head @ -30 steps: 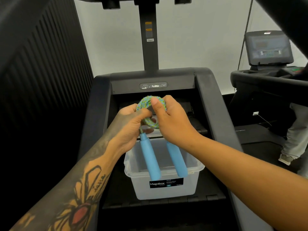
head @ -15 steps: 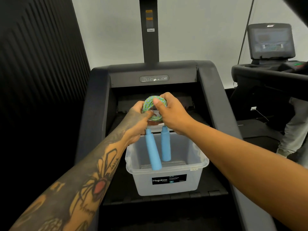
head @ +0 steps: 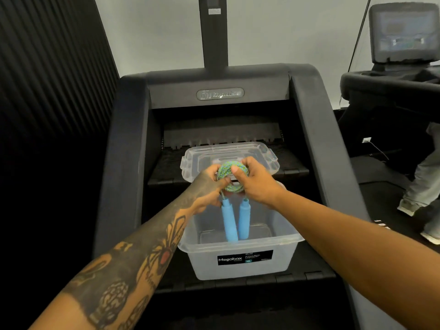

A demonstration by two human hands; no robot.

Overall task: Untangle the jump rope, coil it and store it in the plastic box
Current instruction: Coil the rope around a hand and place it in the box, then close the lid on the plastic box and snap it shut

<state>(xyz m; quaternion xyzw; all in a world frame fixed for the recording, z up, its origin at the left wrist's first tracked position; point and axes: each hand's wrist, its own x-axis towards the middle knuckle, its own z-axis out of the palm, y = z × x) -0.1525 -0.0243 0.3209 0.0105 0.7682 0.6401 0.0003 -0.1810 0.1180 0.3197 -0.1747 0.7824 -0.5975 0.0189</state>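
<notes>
The jump rope's green-and-blue cord is wound into a tight coil (head: 232,172), held between my left hand (head: 209,186) and my right hand (head: 256,183), each gripping one side. Its two light blue handles (head: 235,221) hang straight down side by side, their lower ends inside the open translucent plastic box (head: 242,263) marked "Megabox". The box stands on a black step of a stair-climbing machine. Its clear lid (head: 228,152) lies on the step above, just behind my hands.
The machine's black side rails (head: 123,151) flank the box closely on both sides. A dark ribbed wall fills the left. At the right stands another machine with a screen (head: 402,32), and a person's legs (head: 423,186) are beside it.
The coil and both hands have gone lower toward the box. The handles now hang closer together and reach deeper into it. The lid behind has come into sight.
</notes>
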